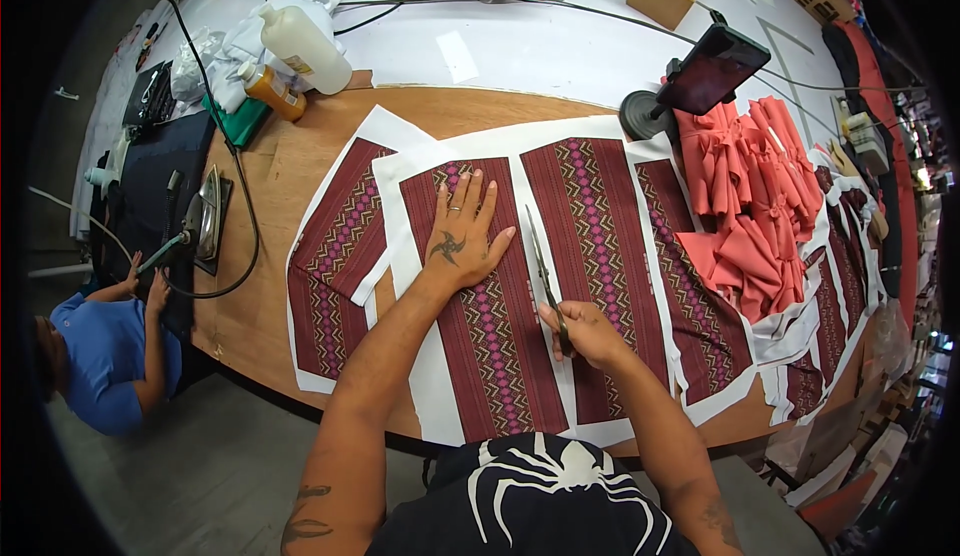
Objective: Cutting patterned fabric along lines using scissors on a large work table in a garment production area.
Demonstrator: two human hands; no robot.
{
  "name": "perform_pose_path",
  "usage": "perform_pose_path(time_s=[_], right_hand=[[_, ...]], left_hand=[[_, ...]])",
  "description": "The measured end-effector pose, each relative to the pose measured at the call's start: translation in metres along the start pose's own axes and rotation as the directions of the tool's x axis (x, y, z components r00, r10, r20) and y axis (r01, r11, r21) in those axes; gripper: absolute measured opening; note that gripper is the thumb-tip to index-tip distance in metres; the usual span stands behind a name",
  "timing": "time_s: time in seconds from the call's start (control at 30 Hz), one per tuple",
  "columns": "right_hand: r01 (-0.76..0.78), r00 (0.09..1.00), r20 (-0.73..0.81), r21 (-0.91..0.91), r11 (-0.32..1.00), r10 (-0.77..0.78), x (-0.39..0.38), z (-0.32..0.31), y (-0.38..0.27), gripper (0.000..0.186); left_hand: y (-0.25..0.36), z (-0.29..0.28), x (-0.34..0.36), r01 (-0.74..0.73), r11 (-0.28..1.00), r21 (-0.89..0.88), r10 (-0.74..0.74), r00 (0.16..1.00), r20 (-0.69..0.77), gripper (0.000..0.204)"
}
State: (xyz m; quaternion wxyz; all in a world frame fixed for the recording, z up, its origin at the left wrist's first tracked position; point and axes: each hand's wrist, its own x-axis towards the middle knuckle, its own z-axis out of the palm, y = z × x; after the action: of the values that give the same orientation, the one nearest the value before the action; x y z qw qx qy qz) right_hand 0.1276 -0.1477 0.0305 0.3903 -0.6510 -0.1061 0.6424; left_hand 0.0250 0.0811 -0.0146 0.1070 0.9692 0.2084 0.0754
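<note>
My left hand (464, 236) lies flat, fingers spread, on a maroon patterned fabric panel (492, 356) with a white border. A ring sits on one finger. In my right hand (585, 334) is a pair of scissors (541, 261), its blades pointing away from me along the white strip between this panel and a second patterned panel (590, 226) to the right. Whether the blades are apart is hard to make out. Another patterned piece (340, 246) lies partly under the left panel, and a further one (690, 286) is at the right.
Coral fabric pieces (745, 206) are heaped at the right, near a phone on a stand (715, 66). A plastic jug (305, 46) and an orange bottle (272, 91) stand at the back left. An iron (210, 214) with a hanging cord is near a person in blue (115, 356).
</note>
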Motion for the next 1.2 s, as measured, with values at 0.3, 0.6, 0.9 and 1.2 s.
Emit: perform_pose_path(time_s=[0.3,0.6,0.9,1.2], right_hand=[[-0.018,0.999,0.031,-0.019,1.0,0.019,0.002,-0.002,-0.01,0.044],[0.035,0.999,0.004,0.053,0.998,-0.035,0.026,-0.002,-0.032,0.052],[-0.008,0.999,0.048,0.114,0.993,0.003,0.032,-0.006,-0.046,0.043],[0.024,0.998,0.049,0.026,0.999,-0.025,0.05,-0.012,-0.049,0.041]], left_hand=[[0.0,0.0,-0.001,0.012,1.0,-0.013,-0.012,1.0,0.002,0.073],[0.0,0.0,0.001,0.002,1.0,-0.021,-0.002,0.999,-0.032,0.073],[-0.001,-0.003,0.0,0.018,0.998,-0.059,-0.018,1.0,0.008,0.076],[0.0,-0.004,0.002,0.013,0.998,-0.057,-0.013,1.0,-0.008,0.076]])
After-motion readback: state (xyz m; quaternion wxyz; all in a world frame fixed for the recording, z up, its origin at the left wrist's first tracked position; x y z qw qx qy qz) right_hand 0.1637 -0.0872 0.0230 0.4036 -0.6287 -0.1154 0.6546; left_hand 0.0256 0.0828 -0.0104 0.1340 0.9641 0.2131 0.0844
